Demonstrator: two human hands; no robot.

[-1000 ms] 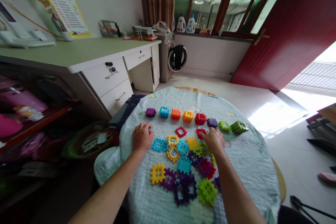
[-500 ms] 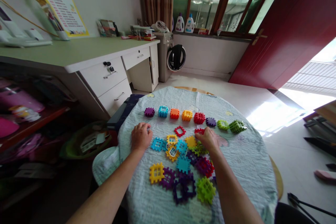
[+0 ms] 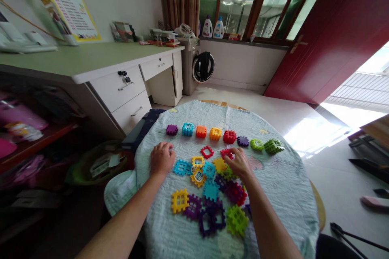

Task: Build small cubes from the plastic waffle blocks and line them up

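Observation:
My right hand (image 3: 239, 162) pinches a red notched square building tile (image 3: 226, 153) low over the cloth. My left hand (image 3: 162, 158) rests palm down at the left, fingers loosely bent and apart, with no object visible in it. Between the hands lies a loose red frame tile (image 3: 207, 152). Nearer me is a pile with a yellow tile (image 3: 220, 165), a light-blue tile (image 3: 210, 190), a dark purple frame tile (image 3: 208, 221) and a lime green tile (image 3: 237, 220). Part of the pile is hidden by my right forearm.
Behind the hands runs a row of small built blocks, from a purple block (image 3: 172, 130) past a red block (image 3: 229, 136) to a green block (image 3: 274, 146). The cloth-covered round table (image 3: 282, 194) stands near a desk (image 3: 91, 56) and a washing machine (image 3: 190, 64).
My right hand has shifted slightly left and nearer me, and more of the red tile shows at its fingertips. My left hand stays in place. The view has shifted slightly.

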